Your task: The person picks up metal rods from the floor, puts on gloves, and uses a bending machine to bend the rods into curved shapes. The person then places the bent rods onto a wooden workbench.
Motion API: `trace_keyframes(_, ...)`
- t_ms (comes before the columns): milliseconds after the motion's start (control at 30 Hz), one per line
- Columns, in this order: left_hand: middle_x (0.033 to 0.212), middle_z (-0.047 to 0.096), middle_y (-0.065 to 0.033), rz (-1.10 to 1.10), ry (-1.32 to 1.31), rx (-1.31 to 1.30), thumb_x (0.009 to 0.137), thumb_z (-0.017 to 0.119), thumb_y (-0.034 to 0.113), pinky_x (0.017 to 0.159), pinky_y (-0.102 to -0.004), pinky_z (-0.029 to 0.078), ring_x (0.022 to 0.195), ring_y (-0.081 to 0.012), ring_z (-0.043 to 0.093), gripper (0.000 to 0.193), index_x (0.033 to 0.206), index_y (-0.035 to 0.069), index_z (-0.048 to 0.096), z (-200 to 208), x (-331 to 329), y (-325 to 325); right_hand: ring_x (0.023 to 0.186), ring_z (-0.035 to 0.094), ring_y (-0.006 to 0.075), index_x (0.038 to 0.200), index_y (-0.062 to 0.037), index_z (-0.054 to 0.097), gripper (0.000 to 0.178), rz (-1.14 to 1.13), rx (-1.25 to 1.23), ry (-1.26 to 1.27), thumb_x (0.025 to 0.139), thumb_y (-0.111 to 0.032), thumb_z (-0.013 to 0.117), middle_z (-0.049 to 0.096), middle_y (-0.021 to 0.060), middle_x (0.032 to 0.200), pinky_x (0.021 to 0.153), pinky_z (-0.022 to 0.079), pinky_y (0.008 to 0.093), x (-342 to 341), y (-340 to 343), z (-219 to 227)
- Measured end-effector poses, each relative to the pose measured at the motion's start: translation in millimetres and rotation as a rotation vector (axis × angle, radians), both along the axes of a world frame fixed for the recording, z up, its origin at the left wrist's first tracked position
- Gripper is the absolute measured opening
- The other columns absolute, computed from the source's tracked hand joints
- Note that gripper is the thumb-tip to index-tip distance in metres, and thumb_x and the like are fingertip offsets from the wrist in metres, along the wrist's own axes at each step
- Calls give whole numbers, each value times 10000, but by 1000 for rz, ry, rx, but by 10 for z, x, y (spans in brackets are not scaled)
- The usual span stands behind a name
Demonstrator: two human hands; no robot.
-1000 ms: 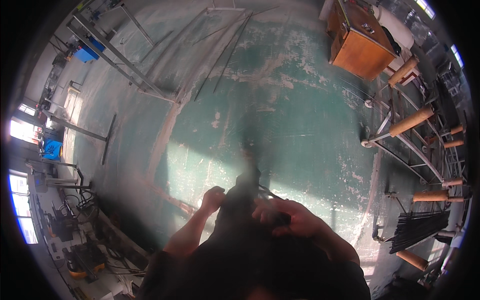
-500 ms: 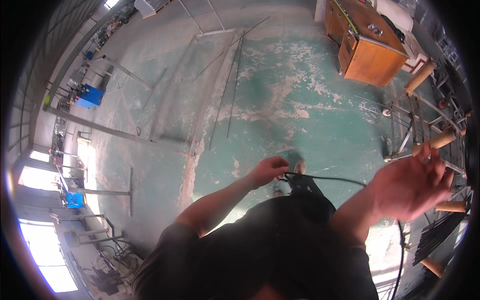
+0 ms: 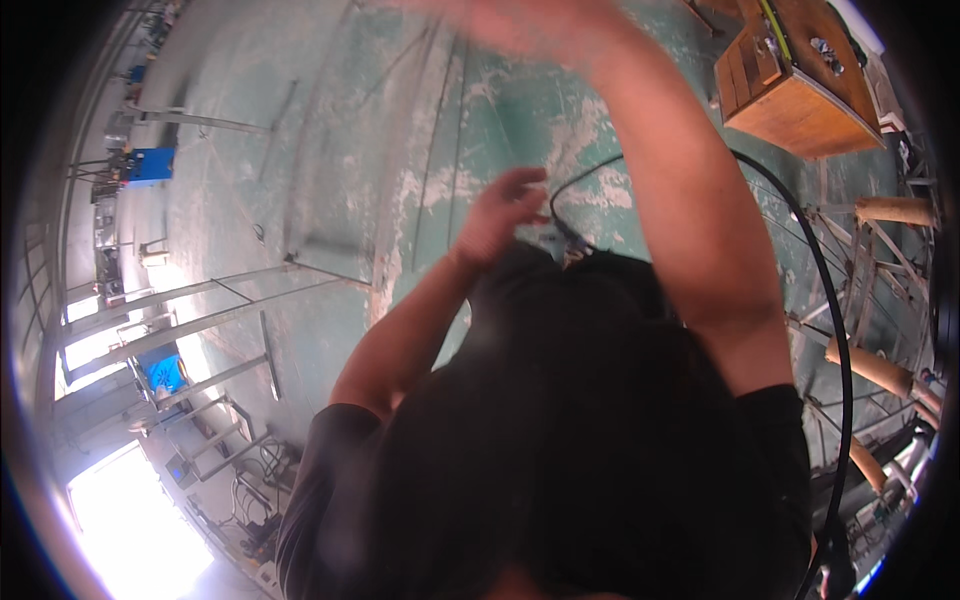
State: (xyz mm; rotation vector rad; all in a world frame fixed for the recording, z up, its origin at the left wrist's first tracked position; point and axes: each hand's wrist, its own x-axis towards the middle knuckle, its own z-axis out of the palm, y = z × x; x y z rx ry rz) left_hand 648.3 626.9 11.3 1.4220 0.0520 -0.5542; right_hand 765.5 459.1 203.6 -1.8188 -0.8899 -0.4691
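Observation:
My left hand is in front of my body with its fingers curved and apart. A black cable ends in a narrow loop just right of those fingertips; I see no grip on it. From there the cable arcs behind my right forearm, comes out on its far side and runs down along my right side. My right hand is raised across to the top edge, smeared by motion and partly cut off. Its fingers cannot be made out, nor whether it holds anything.
A wooden desk stands at the far right. Below it is a metal rack with brown rolls. Metal frames and a blue machine are at the left. Worn green floor lies ahead.
My right hand has swept from the right side up and across to the top. The left hand has moved up and left, its fingers loosening from the cable. The cable now arcs wider at the right.

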Motion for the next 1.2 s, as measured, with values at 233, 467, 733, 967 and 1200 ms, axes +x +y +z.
trace_keyframes(233,1085,733,-42,2,324,79,1039,683,157,742,-268,547,874,-124,681,254,1246,10,668,-833,1409,665,931,728,374,1073,-124,778,245,556,-1054,690,937,-323,736,764,158,971,807,569,493,1071,-93,-1370)
trace_keyframes(467,1023,720,-67,-167,257,139,1020,730,212,740,-296,561,851,-123,669,325,1263,7,668,-874,3641,468,924,692,390,979,-149,749,183,290,-1104,681,996,-317,679,739,137,912,969,484,489,2439,-576,-1687)
trace_keyframes(733,1095,731,-92,-407,-30,321,990,702,190,806,-348,582,900,-177,682,335,1249,-22,691,-379,5878,-399,846,683,337,986,-181,734,191,-39,-968,995,1054,-320,623,717,104,837,940,404,430,3103,-1377,-1339)
trace_keyframes(967,1101,728,-88,-414,104,286,1004,702,188,817,-339,575,899,-166,672,326,1248,-27,690,-475,7486,-1019,792,715,250,1016,-70,761,150,-363,-492,1554,1000,-184,666,739,102,834,742,550,378,4057,-2267,-1476)
trace_keyframes(1200,1002,713,-53,-99,176,179,1011,724,182,798,-297,561,872,-129,661,303,1240,-7,668,-584,8696,-781,824,718,258,1025,-83,775,156,-247,-591,1623,980,-220,715,751,122,875,785,555,375,5737,-2752,-1260)
